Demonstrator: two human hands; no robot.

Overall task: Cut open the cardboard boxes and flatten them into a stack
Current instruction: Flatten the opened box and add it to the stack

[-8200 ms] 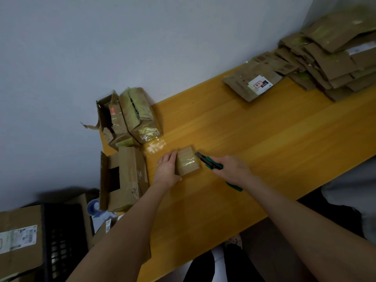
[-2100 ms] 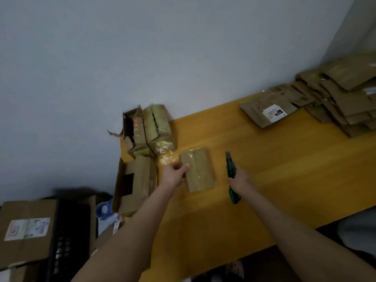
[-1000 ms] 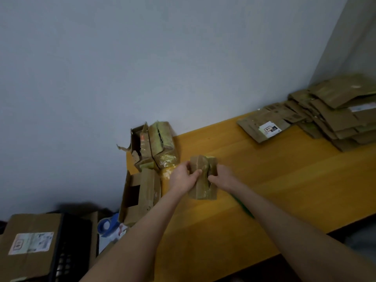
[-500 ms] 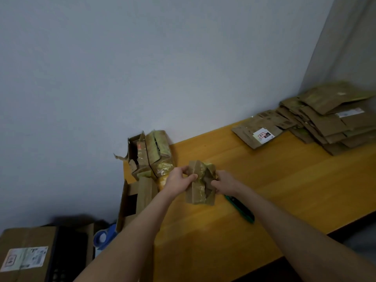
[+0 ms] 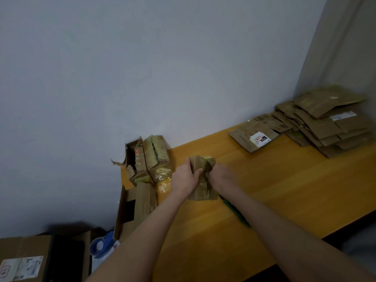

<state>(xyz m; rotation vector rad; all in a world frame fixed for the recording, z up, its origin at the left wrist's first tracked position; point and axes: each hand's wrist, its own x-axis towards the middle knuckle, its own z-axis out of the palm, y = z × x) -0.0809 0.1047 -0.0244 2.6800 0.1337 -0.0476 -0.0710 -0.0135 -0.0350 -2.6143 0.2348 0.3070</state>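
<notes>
My left hand (image 5: 184, 178) and right hand (image 5: 222, 177) each keep a curled grip on the small taped box (image 5: 201, 189) at the left end of the surface (image 5: 284, 190), prying its top open. It is not yet flattened. The flattened stack (image 5: 325, 123) lies at far right, the unopened boxes (image 5: 151, 159) wait by the wall, and the utility knife (image 5: 234, 210) lies beside my right forearm.

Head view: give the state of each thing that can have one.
Small box, upright between both hands, top flaps parted.
Left hand, gripping the small box.
Right hand, gripping the small box.
Knife, lying on the table, unheld.
Two boxes by the wall, not flattened, one torn open.
Stack, flattened, at the far right.
</notes>
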